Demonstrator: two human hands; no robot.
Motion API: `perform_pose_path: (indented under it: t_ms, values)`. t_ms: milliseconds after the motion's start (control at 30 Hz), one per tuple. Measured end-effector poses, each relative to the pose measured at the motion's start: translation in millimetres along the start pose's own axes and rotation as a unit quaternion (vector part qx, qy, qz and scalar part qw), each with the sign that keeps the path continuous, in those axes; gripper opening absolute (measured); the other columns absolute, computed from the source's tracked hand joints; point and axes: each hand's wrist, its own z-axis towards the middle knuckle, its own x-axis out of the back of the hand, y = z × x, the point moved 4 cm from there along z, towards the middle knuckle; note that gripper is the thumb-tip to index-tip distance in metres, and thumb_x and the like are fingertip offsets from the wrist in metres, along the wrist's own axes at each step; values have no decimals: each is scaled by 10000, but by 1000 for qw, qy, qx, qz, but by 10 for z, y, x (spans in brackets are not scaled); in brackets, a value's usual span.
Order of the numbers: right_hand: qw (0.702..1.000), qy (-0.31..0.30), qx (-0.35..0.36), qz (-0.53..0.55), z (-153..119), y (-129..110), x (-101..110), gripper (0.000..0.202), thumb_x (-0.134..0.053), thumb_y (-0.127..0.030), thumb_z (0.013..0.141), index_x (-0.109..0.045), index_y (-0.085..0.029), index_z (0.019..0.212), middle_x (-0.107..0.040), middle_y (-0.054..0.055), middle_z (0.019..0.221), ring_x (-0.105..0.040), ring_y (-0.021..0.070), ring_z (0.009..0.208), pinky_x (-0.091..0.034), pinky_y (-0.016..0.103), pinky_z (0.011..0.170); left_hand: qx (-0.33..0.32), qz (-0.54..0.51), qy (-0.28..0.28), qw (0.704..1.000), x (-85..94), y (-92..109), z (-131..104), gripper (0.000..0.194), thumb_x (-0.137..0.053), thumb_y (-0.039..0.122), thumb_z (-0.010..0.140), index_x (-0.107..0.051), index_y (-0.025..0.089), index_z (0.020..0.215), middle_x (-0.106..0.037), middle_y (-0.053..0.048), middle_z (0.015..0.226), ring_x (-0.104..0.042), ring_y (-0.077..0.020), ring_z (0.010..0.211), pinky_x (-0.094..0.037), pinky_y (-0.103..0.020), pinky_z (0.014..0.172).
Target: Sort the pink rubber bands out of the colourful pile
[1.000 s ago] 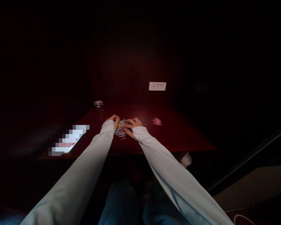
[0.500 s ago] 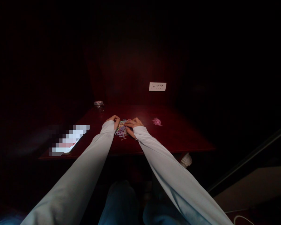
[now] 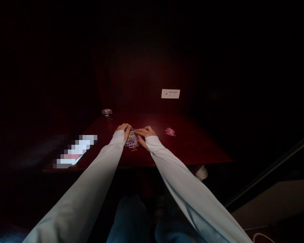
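Since the earlier frame, both hands' fingers have reached further in over the far side of the pile, narrowing the gap between them. Left to right: a bright flat device (image 3: 79,152) lies on the table (image 3: 197,148), its face pixelated and unreadable; behind it stands a clear jar (image 3: 107,114), contents too dim to make out. My left hand (image 3: 123,128) is loosely curled at the pile's left edge; whether it pinches anything I cannot tell, its fingertips being partly hidden. Between my hands lies the pile of coloured bands (image 3: 132,141), far part covered by fingers. My right hand (image 3: 148,132) is part-way spread, thumb apart from fingers, no band visibly gripped. Step in hand, as I judge it: fingering through the tangle; the next move would call for light fingertips to part single loops. Further right, well apart, sits a pink bunch (image 3: 170,131). Beyond the table, darkness hides most detail.
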Motion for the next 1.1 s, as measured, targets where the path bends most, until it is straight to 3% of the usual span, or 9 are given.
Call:
perform_pose_path:
  t_ms: [233,467,633,833,1100]
  values:
    - [1000,4,4,-11,-11,-32,21,416,-543,-188,909,-695,-246,1292,-694,-8,1305,-455,242,1121,-435,375,990,-43,-1,-23,999,-48,17,-7,390,-394,343,984,-607,219,682,-668,-40,907,-543,-205,865,-416,-380,921]
    - [999,36,-5,-29,-32,-26,104,292,-564,-208,895,-716,-246,1141,-634,-4,1372,-453,241,1144,-412,380,1020,-70,3,3,998,-70,-33,9,342,-429,311,992,-639,216,739,-682,-48,964,-531,-205,872,-431,-378,885]
    - [996,51,-39,-61,-35,17,107,291,-593,-297,921,-684,-243,1191,-653,35,1308,-458,247,1132,-395,377,998,-100,-8,-44,994,-137,-86,55,295,-459,355,982,-679,224,834,-699,-41,1028,-554,-203,920,-429,-364,904]
    - [995,42,-30,-86,-26,69,47,321,-576,-474,955,-714,-267,1159,-651,36,1291,-441,246,1132,-384,370,970,-149,-40,-66,986,-115,66,-11,349,-409,372,1005,-675,224,834,-701,-42,1078,-560,-207,965,-431,-361,952]
    - [994,28,-32,-100,-17,91,16,245,-571,-419,974,-761,-281,1042,-655,36,1261,-433,237,1131,-377,372,949,-141,-47,-72,986,-74,141,-44,328,-407,360,1001,-687,223,898,-703,-47,1082,-559,-214,977,-431,-373,965]
